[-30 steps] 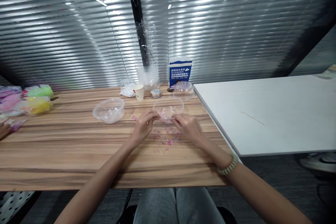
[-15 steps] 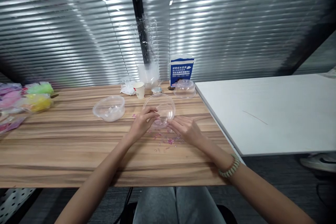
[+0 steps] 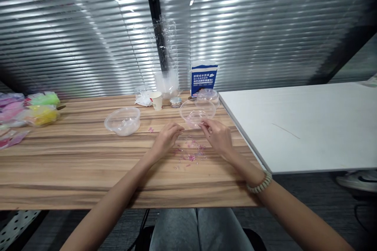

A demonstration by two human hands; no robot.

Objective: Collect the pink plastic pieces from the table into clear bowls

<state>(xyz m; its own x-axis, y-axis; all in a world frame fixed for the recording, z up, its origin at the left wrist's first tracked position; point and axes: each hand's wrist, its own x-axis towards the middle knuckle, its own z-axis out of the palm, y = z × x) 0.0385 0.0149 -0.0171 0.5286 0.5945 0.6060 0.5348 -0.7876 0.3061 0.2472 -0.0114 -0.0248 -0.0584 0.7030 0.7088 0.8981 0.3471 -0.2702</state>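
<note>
My right hand point(image 3: 217, 136) pinches the near rim of a clear plastic bowl point(image 3: 198, 113), which is tilted over the wooden table point(image 3: 88, 164). To its left, my left hand point(image 3: 169, 138) is closed, its fingertips together just left of the bowl; whatever they hold, if anything, is too small to name. Small pink and clear pieces point(image 3: 191, 157) lie scattered on the wood between and below the hands. A few more pink bits point(image 3: 151, 130) sit left of my left hand. Another clear bowl point(image 3: 123, 121) stands further left.
Along the back are a paper cup point(image 3: 157, 101), a small round tin point(image 3: 176, 102), crumpled plastic point(image 3: 143, 98), a blue package point(image 3: 204, 80) and a clear container point(image 3: 210, 96). Bags of coloured material point(image 3: 41, 113) lie far left. A white table point(image 3: 309, 125) adjoins on the right.
The clear bowl has moved right and away in my right hand. My left hand has come off it and shifted slightly right, uncovering the pink bits and more of the scattered pieces.
</note>
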